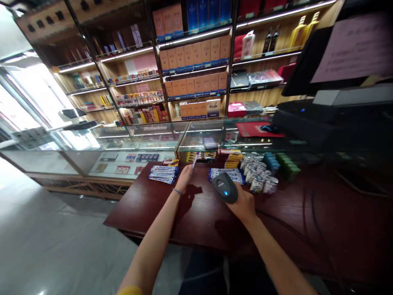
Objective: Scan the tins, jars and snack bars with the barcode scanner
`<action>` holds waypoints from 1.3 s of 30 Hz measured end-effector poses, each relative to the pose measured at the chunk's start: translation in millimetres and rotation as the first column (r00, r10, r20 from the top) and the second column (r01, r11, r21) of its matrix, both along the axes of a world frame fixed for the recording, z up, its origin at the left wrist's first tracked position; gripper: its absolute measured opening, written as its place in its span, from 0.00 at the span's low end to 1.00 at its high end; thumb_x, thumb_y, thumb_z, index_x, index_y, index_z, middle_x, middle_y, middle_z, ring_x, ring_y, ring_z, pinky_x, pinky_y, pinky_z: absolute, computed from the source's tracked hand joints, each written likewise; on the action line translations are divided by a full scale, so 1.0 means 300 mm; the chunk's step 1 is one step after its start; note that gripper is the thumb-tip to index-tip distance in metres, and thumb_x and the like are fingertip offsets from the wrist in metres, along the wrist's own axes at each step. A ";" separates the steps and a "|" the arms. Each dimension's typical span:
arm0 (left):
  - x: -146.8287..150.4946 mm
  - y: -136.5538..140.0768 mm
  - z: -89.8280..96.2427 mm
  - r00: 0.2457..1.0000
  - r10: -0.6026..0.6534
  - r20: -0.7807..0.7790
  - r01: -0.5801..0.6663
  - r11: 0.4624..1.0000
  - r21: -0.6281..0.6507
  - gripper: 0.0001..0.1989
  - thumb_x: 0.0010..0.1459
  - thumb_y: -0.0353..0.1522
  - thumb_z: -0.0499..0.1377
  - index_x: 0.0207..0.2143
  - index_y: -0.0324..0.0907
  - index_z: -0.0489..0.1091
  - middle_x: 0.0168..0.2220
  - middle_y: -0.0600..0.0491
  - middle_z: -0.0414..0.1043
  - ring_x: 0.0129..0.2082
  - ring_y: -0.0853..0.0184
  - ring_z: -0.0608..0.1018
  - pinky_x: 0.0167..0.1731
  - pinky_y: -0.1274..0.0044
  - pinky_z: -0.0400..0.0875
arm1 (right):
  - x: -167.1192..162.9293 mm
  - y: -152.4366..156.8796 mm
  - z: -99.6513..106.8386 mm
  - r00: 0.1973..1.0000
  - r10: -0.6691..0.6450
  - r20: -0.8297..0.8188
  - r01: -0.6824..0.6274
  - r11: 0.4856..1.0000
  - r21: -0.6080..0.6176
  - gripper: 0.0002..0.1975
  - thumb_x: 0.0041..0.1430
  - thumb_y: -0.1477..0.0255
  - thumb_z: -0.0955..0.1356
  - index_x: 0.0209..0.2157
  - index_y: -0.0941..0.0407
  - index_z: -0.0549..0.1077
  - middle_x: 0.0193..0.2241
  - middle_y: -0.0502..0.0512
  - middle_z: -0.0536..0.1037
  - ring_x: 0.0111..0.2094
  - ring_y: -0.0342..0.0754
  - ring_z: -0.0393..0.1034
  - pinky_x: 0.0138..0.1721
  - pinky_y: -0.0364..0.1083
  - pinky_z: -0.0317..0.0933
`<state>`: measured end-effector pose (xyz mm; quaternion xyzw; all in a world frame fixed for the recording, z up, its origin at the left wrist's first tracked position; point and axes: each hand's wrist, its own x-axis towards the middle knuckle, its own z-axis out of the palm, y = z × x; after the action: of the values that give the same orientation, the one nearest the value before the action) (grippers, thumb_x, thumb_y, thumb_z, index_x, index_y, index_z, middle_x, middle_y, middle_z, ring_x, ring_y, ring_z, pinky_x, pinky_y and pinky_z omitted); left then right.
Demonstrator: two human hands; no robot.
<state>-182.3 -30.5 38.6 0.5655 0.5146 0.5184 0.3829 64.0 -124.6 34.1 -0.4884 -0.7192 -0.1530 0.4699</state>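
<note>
My right hand (244, 204) is wrapped round the handle of a dark barcode scanner (223, 186), which has a blue light lit on top. Pinched upright in my left hand (184, 177) is a thin snack packet (194, 160), seen nearly edge-on. To the left of that hand, blue-and-white snack packets (162, 173) lie stacked on the dark red table (196, 217). Another pile of similar packets (231, 175) sits just behind the scanner, partly covered by it.
Small lidded jars (257, 174) stand right of the packets, with blue packs (270, 163) and green packs (287, 164) beyond. Yellow-and-red boxes (230, 159) line the table's back. A glass counter (147, 141) runs behind. At right stands a dark register with a monitor (302, 67).
</note>
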 end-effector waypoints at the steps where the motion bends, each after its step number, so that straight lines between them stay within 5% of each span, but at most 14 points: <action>1: 0.022 -0.007 -0.007 0.995 -0.052 0.080 0.055 0.998 -0.041 0.20 0.64 0.46 0.53 0.46 0.39 0.71 0.40 0.49 0.74 0.36 0.69 0.75 0.34 0.78 0.71 | 0.009 0.003 -0.002 1.000 -0.026 -0.007 0.026 1.000 -0.002 0.16 0.51 0.72 0.66 0.44 0.57 0.70 0.23 0.52 0.78 0.22 0.50 0.74 0.25 0.44 0.63; 6: 0.035 -0.065 -0.021 0.906 -0.231 0.354 0.301 0.941 -0.155 0.24 0.61 0.47 0.57 0.50 0.39 0.71 0.47 0.43 0.75 0.30 0.72 0.75 0.24 0.81 0.69 | 0.034 0.006 -0.008 0.993 -0.116 -0.038 0.112 0.990 -0.083 0.16 0.52 0.68 0.67 0.44 0.56 0.70 0.24 0.52 0.79 0.24 0.51 0.75 0.25 0.45 0.63; 12: 0.015 -0.086 -0.002 0.882 -0.171 0.438 0.279 0.940 -0.195 0.22 0.57 0.45 0.62 0.47 0.38 0.69 0.42 0.44 0.78 0.28 0.70 0.78 0.24 0.80 0.73 | 0.028 -0.008 0.011 0.999 0.026 0.034 -0.017 0.968 -0.252 0.21 0.51 0.67 0.68 0.48 0.55 0.68 0.27 0.51 0.81 0.26 0.51 0.77 0.26 0.43 0.61; 18: 0.025 -0.083 0.004 0.906 -0.094 0.413 0.187 0.964 -0.190 0.18 0.53 0.42 0.66 0.38 0.37 0.70 0.39 0.44 0.79 0.28 0.71 0.78 0.24 0.81 0.72 | 0.020 -0.010 0.013 0.985 0.111 0.129 -0.072 0.958 -0.277 0.13 0.51 0.68 0.67 0.40 0.55 0.70 0.22 0.50 0.78 0.24 0.50 0.76 0.24 0.43 0.56; 23: 0.022 -0.084 -0.001 0.877 -0.117 0.465 0.223 0.958 -0.180 0.18 0.55 0.43 0.64 0.39 0.37 0.69 0.41 0.44 0.79 0.29 0.70 0.78 0.25 0.80 0.73 | 0.023 -0.011 0.014 0.993 0.058 0.098 -0.032 0.967 -0.254 0.16 0.51 0.68 0.67 0.43 0.56 0.70 0.22 0.50 0.78 0.24 0.51 0.75 0.24 0.43 0.56; 27: 0.027 -0.076 -0.019 0.879 -0.102 0.466 0.196 0.968 -0.157 0.18 0.56 0.42 0.63 0.43 0.38 0.69 0.46 0.43 0.77 0.33 0.68 0.79 0.30 0.79 0.74 | 0.057 0.002 0.019 0.988 -0.142 0.054 0.150 0.963 -0.223 0.18 0.52 0.63 0.68 0.43 0.55 0.69 0.22 0.52 0.78 0.23 0.52 0.74 0.24 0.44 0.56; 30: 0.044 -0.056 -0.035 0.943 -0.107 0.315 0.134 0.989 -0.063 0.19 0.57 0.41 0.61 0.46 0.39 0.70 0.47 0.43 0.77 0.39 0.65 0.80 0.37 0.75 0.74 | 0.108 0.021 0.028 0.937 -0.348 -0.007 0.338 0.916 -0.216 0.20 0.53 0.59 0.68 0.43 0.56 0.70 0.22 0.55 0.77 0.22 0.54 0.72 0.24 0.45 0.55; 33: 0.082 -0.028 -0.033 0.990 -0.122 -0.064 0.129 0.985 0.118 0.14 0.60 0.38 0.59 0.47 0.42 0.71 0.47 0.47 0.77 0.45 0.63 0.78 0.47 0.71 0.71 | 0.159 0.034 0.038 0.880 -0.465 -0.097 0.432 0.869 -0.242 0.21 0.53 0.57 0.68 0.44 0.57 0.69 0.24 0.58 0.77 0.22 0.54 0.71 0.24 0.46 0.55; 36: 0.147 0.007 -0.011 0.880 -0.090 -0.467 0.214 0.952 0.220 0.12 0.62 0.33 0.57 0.48 0.44 0.72 0.48 0.49 0.77 0.49 0.61 0.76 0.52 0.68 0.68 | 0.190 0.038 0.045 0.841 -0.514 -0.170 0.460 0.843 -0.279 0.22 0.53 0.57 0.68 0.44 0.57 0.69 0.25 0.58 0.78 0.22 0.53 0.70 0.24 0.46 0.56; 39: 0.232 0.052 0.006 0.720 -0.069 -0.691 0.313 0.921 0.233 0.13 0.61 0.29 0.56 0.48 0.43 0.72 0.47 0.48 0.77 0.49 0.60 0.76 0.53 0.68 0.68 | 0.201 0.037 0.045 0.816 -0.541 -0.205 0.474 0.828 -0.298 0.22 0.52 0.57 0.68 0.44 0.57 0.68 0.25 0.58 0.78 0.22 0.53 0.71 0.25 0.46 0.56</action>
<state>-112.8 -15.1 40.4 0.8206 0.4598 0.3164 0.1228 124.4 -113.5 47.4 -0.7317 -0.5004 -0.1171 0.4478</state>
